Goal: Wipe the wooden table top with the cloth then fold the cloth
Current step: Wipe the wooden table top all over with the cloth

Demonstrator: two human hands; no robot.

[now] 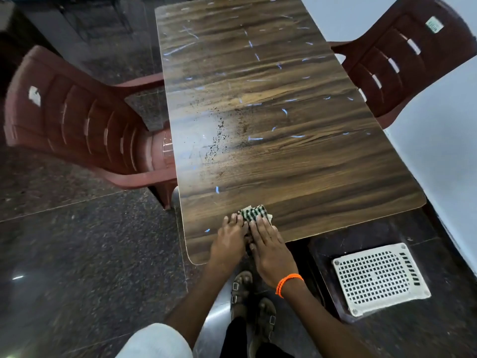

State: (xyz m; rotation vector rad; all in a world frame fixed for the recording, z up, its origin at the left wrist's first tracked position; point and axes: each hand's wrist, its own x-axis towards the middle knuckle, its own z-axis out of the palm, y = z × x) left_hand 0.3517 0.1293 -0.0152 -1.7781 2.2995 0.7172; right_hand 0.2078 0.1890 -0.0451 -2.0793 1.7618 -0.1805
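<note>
While both hands press flat near the near edge of the wooden worktop (271, 112), a small checked cloth (251, 212), green and white, lies under the fingertips. The cloth looks already folded into a small bundle, and only its far part shows beyond the fingers. The left hand (228, 240) lies palm down with the fingers stretched, touching the left side of the cloth. The right hand (269, 245) also lies palm down, its fingers covering the near part of the cloth. Neither hand closes around the cloth; they hold it down with open, flat fingers. The two hands touch each other side by side. On the right wrist sits an orange thread band (287, 282).

The worktop carries many small pale marks, and a lighter, shiny patch with dark specks shows near its left middle. A reddish-brown plastic chair (77, 120) stands at the left side of the worktop, with its arm just beside the edge. A second dark chair (402, 60) stands at the far right. On the dark stone floor (77, 254), near right, lies a white perforated grille (379, 279). Below the hands, two feet in sandals (254, 306) show on the floor.
</note>
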